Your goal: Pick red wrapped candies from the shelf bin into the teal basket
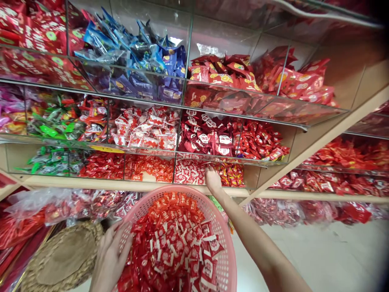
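A pink perforated plastic basket (226, 235) is heaped with small wrapped candies (170, 239) in red, orange and red-and-white. My left hand (111, 253) lies over the basket's left rim, gripping it, with the thumb on the inner side. At the lowest shelf row, my right hand (213, 179) is at the boundary between a bin of red-and-white candies (190, 172) and a bin of red-and-yellow candies (231, 174). Its fingers look curled in, partly hidden; what they hold, if anything, I cannot make out.
Clear-fronted shelf bins rise above, holding blue packets (121, 44), red orange-print packets (225, 75) and dark red packets (206, 134). A wooden upright (291, 164) slants at right. Below lie bagged candies (282, 213) and a woven straw item (65, 255) on the left.
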`<action>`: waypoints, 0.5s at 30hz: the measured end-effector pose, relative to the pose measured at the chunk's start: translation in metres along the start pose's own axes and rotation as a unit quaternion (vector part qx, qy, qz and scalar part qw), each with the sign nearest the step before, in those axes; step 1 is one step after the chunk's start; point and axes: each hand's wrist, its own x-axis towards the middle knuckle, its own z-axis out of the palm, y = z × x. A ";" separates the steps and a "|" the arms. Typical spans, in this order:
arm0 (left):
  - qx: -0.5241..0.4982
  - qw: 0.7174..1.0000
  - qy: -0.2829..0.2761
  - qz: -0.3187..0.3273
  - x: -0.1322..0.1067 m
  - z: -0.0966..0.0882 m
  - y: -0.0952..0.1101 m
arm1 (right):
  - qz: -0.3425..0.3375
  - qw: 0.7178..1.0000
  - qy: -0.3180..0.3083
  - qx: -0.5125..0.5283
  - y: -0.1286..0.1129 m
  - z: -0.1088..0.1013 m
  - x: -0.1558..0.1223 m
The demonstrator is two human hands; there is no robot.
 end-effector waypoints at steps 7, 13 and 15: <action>0.025 1.000 0.000 -0.002 -0.002 -0.002 0.002 | -0.079 0.919 0.167 0.347 0.012 -0.005 -0.109; 0.041 0.999 0.018 0.018 -0.006 -0.002 -0.003 | 0.020 0.872 0.113 0.477 0.019 0.023 -0.196; 0.038 0.999 0.030 0.023 -0.006 -0.002 -0.006 | 0.053 0.858 0.098 0.502 0.014 0.034 -0.210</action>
